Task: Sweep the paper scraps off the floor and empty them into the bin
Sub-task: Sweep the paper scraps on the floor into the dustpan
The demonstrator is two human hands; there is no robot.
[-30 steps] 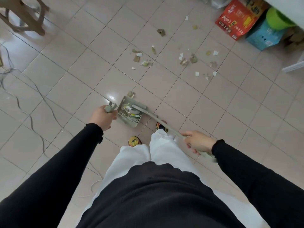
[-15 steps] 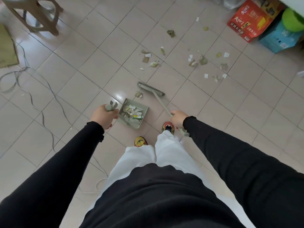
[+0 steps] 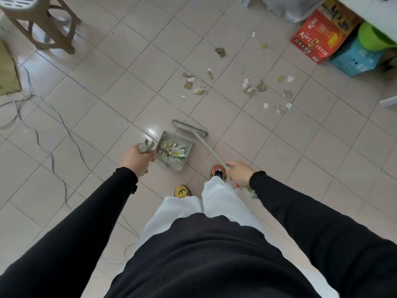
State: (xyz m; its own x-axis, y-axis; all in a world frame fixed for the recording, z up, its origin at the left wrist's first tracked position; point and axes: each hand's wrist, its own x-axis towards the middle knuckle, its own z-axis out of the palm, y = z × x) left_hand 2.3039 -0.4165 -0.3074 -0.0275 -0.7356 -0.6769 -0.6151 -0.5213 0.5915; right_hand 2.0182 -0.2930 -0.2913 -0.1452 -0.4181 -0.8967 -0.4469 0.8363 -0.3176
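Observation:
A grey-green dustpan (image 3: 186, 145) rests on the tiled floor ahead of my feet, with several paper scraps inside it. My left hand (image 3: 135, 158) grips the top of the dustpan handle (image 3: 143, 148). My right hand (image 3: 240, 172) holds the broom handle (image 3: 208, 147). The broom head (image 3: 190, 127) lies on the floor just beyond the pan's mouth. Loose paper scraps (image 3: 190, 83) lie farther out in the middle, and more scraps (image 3: 261, 88) lie to the right.
A wooden stool (image 3: 40, 24) stands at the far left. Cables (image 3: 49, 134) trail over the left floor beside a mat (image 3: 7, 72). A red box (image 3: 320, 37), a blue box (image 3: 354, 59) and a green basin (image 3: 373, 37) stand at the far right under a white edge.
The broom head left the dustpan and moved forward onto the floor beyond it. My right hand shifted forward along the handle. A scrap that lay at the pan's mouth is gone from there.

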